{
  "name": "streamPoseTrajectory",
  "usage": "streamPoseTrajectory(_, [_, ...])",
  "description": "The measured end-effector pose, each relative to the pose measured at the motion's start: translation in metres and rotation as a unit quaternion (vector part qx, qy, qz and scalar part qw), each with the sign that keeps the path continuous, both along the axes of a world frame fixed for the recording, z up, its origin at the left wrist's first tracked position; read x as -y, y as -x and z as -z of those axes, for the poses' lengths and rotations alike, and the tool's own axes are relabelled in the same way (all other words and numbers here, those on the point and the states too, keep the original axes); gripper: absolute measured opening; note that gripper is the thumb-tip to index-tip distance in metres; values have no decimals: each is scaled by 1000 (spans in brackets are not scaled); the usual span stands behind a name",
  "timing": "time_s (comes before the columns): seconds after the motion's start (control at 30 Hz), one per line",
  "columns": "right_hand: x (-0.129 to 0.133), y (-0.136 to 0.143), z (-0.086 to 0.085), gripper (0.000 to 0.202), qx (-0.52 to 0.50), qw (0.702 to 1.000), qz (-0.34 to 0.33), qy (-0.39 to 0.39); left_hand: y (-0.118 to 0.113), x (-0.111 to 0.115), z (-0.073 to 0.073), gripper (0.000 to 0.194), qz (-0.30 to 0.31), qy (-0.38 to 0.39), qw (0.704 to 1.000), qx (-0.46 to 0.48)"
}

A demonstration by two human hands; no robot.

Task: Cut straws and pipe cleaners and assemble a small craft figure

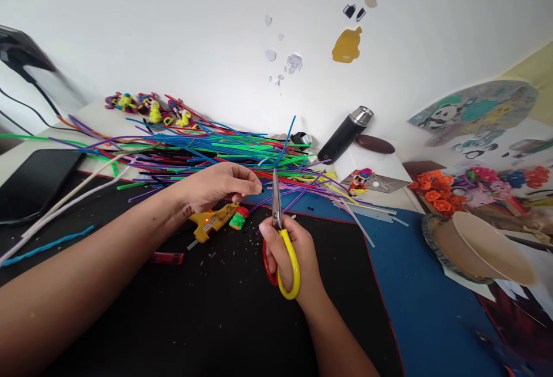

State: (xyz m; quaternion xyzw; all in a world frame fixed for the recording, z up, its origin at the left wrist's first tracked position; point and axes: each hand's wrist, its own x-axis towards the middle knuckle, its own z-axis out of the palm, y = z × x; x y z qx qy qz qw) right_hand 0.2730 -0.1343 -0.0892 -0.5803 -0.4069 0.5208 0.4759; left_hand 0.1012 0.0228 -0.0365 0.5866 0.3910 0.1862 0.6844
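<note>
My right hand (298, 244) grips a pair of scissors (288, 267) with one yellow and one red handle. The blades point away from me and look closed. To the left, my left hand (228, 184) is pinched, thumb against finger. A tiny dark bit shows at its fingertips, too small to name. Under that hand a yellow glue gun (213, 223) lies on the black mat (224, 319), with a small orange light on it. By its front end sits a small green, red and orange fuzzy piece (239, 217). Small clippings are scattered nearby.
Behind my hands lies a wide heap of coloured pipe cleaners (224, 149). Fuzzy figures (151, 109) stand at the back left, a black phone (38, 181) at the left. A black thermos (345, 135) leans beside a white box (367, 164). A bowl (488, 250) is at the right.
</note>
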Motion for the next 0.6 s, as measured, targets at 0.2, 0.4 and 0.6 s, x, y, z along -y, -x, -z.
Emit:
streamPoseTrajectory(0.2, [-5,1,-10,42,-23,998,52,-12,-4,9,0,37,5,26,1000,10])
streamPoseTrajectory(0.4, [-8,-2,-16,41,-56,994,88,-20,-12,21,0,38,22,18,1000,3])
streamPoseTrajectory(0.6, [-7,-3,-15,40,-75,994,79,-23,-22,31,-3,43,38,0,999,-13])
